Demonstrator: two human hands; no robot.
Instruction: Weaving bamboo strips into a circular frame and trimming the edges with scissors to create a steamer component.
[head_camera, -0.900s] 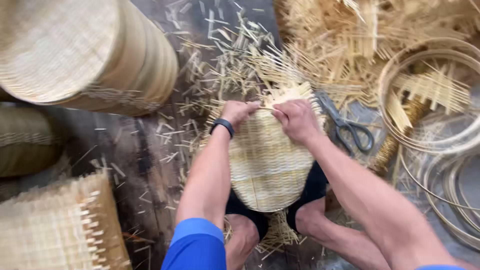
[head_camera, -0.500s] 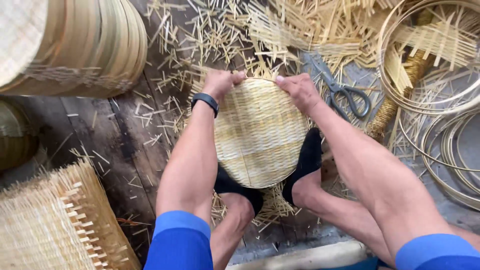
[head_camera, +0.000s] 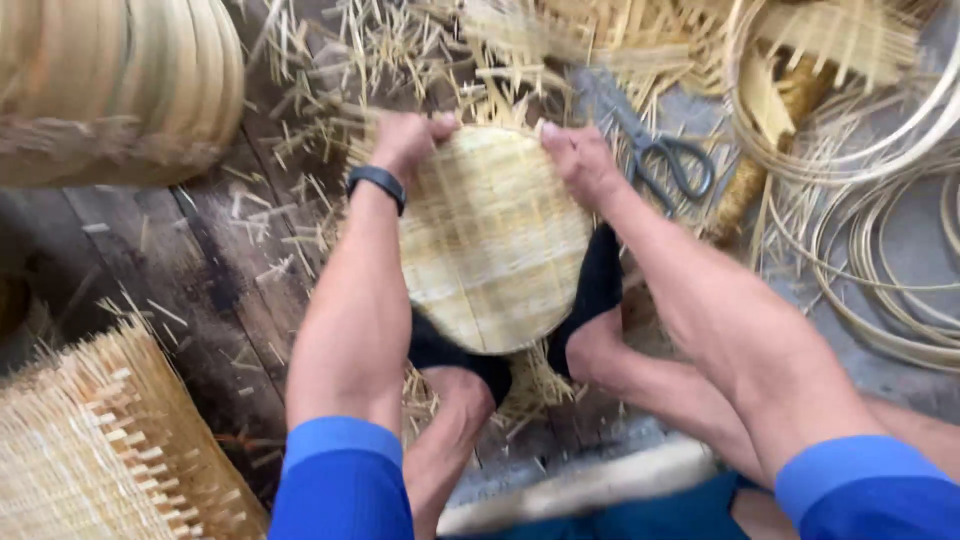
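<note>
A round woven bamboo basket (head_camera: 490, 240) lies bottom-up on the wooden floor, pinned between my two feet in black socks. My left hand (head_camera: 405, 140), with a black band on the wrist, grips the basket's far left rim. At the far right rim, my right hand (head_camera: 580, 160) holds on with its fingers curled over the edge. Both forearms reach down over the basket.
Grey scissors (head_camera: 660, 155) lie just right of my right hand. Bamboo hoops (head_camera: 870, 230) are coiled at the right. Loose bamboo splinters litter the floor beyond the basket. A stack of woven baskets (head_camera: 110, 90) sits top left, and an unfinished woven piece (head_camera: 100, 450) is bottom left.
The view has shifted and drawn closer to the basket. Both hands stay on the basket's far rim, spread a little wider apart than before.
</note>
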